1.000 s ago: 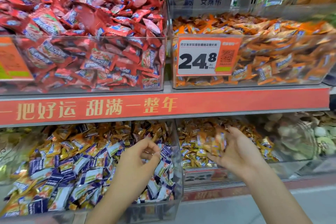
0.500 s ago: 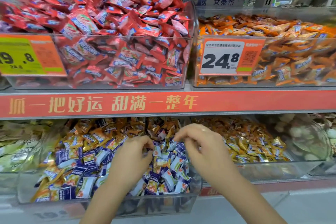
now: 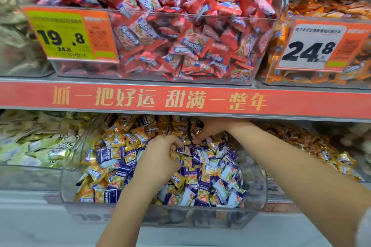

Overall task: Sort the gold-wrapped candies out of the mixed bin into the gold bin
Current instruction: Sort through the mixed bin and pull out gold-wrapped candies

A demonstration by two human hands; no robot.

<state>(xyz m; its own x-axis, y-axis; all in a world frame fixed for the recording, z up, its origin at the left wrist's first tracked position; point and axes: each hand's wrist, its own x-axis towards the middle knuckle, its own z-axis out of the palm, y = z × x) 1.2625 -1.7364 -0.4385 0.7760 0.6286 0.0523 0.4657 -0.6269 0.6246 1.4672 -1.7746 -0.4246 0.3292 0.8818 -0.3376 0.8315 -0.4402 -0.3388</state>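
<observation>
A red shelf strip (image 3: 180, 98) runs across the middle of the frame, and the gold characters "抓一把好运 甜满一整年" can be read on it. In the upper left a yellow and orange price tag (image 3: 70, 34) shows "19.8" with a small "24.8" below it; it is fixed on the clear bin of red-wrapped candies (image 3: 180, 26). In the upper right a white and orange price tag (image 3: 319, 46) shows "24.8" on the bin of orange-wrapped candies (image 3: 331, 10). The smaller print on both tags is too blurred to be read.

In the lower centre the mixed bin (image 3: 164, 214), made of clear plastic, is seen under the strip. It is filled with purple-and-white wrapped candies (image 3: 200, 182) mixed with gold-wrapped candies (image 3: 120, 138), which are shiny yellow-orange with a small blue mark. The gold bin (image 3: 301, 142) stands just beside it at the lower right and is filled with similar gold wrappers.

Both hands are put into the mixed bin. The left hand (image 3: 160, 158) is laid palm down on the pile, its fingers curled into the wrappers; whether a candy is held cannot be told. The right hand (image 3: 210, 128) is placed at the back of the bin under the strip, its fingers bent down to the candies; its grip cannot be told either.
</observation>
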